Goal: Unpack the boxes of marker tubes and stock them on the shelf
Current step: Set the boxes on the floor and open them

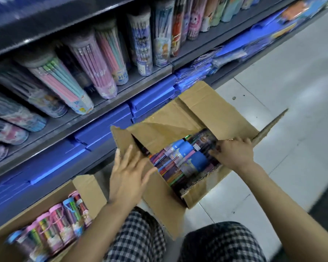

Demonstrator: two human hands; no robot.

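Cardboard flaps stand open on the large box [178, 127], which sits on the tiled floor [282, 87] in front of the shelf [140, 80] and is packed with marker tubes [186, 159] lying on their sides. The left hand [127, 176] rests with spread, straight fingers against the box's left flap. The right hand [233, 154] reaches in from the right edge, its grip curled around the end of a dark tube. A second open box [87, 188] of upright tubes sits at lower left.
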